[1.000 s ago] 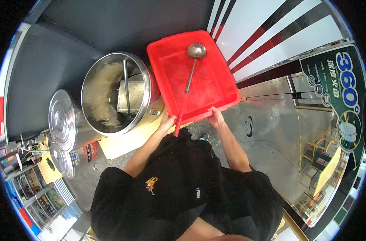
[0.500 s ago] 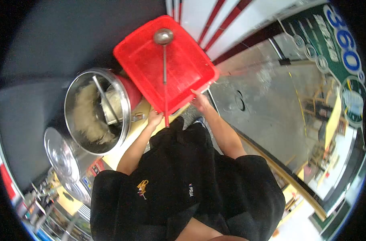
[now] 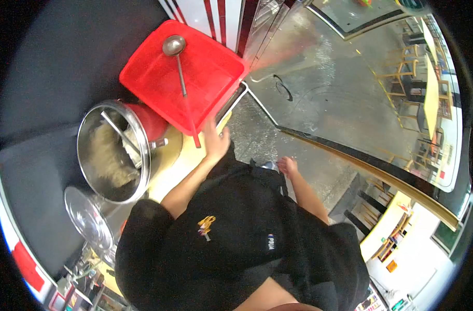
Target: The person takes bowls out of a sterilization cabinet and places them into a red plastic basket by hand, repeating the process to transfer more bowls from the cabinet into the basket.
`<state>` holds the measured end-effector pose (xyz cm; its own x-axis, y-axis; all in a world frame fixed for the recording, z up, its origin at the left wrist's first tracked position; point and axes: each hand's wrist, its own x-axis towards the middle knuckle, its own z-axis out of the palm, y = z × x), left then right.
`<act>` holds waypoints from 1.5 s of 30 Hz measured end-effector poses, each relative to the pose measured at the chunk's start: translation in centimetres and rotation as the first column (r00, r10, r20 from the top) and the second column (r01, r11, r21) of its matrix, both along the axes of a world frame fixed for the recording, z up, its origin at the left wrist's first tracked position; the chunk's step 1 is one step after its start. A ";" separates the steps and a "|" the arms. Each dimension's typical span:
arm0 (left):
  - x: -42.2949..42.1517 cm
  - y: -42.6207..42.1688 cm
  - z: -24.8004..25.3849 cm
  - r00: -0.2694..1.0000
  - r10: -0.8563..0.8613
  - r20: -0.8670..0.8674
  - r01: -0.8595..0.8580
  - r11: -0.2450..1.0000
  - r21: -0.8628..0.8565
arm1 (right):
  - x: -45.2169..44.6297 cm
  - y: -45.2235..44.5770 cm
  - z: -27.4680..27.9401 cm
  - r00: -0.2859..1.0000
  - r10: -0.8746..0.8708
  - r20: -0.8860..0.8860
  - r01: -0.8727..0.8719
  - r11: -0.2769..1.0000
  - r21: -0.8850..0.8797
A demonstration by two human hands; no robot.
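Note:
A red rectangular plastic basin (image 3: 158, 78) rests at the end of a pale yellow tabletop (image 3: 169, 163). Across it lies a long ladle (image 3: 181, 78), its round metal bowl at the far side and its red handle tip over the near rim. My left hand (image 3: 216, 142) is beside the basin's near corner, close to the ladle handle, with thumb and fingers apart; whether it touches the rim is unclear. Lower and to the right, my right hand (image 3: 287, 167) hangs away from the basin, its fingers loosely apart and holding nothing.
Left of the basin stands a large metal pot (image 3: 147, 173) with pale contents and a metal-handled tool (image 3: 117, 127) inside. A clear lid (image 3: 86, 215) leans near it. A glass panel with a brown bottom rail (image 3: 371, 168) runs along the right; wooden chairs (image 3: 405, 70) show beyond.
My right hand has left the basin's rim and dropped down to the right. My left hand has opened near the rim. The view has shifted, so basin and ladle appear further left.

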<state>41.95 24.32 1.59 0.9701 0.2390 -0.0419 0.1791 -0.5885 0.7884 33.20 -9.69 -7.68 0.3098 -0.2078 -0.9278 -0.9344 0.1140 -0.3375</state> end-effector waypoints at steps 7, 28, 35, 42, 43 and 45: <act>-2.2 -15.1 -1.3 0.754 -0.610 -0.246 0.600 0.791 -0.122 | -12.0 -10.9 0.6 0.939 -0.301 0.164 0.288 0.953 0.098; -9.0 -31.6 -15.4 0.556 -0.387 -0.736 0.229 0.922 -0.312 | -6.7 -33.4 11.5 0.677 -0.461 0.574 0.405 0.884 0.232; -9.0 -32.8 -20.8 0.656 -0.224 -0.721 0.229 0.969 -0.093 | 3.9 -38.9 10.0 0.838 -0.210 0.504 0.093 0.964 0.247; -8.1 -38.2 -16.0 0.744 -0.214 -0.633 0.278 0.960 0.002 | 10.0 -50.1 6.4 0.866 -0.369 0.338 0.318 0.927 0.198; -5.2 -40.1 -15.0 0.745 -0.227 -0.627 0.307 0.951 0.021 | 10.7 -51.5 4.8 0.872 -0.352 0.340 0.320 0.936 0.148; -4.0 -42.6 -12.3 0.751 -0.166 -0.640 0.227 0.974 0.014 | 12.2 -53.7 2.3 0.890 -0.308 0.336 0.317 0.948 0.030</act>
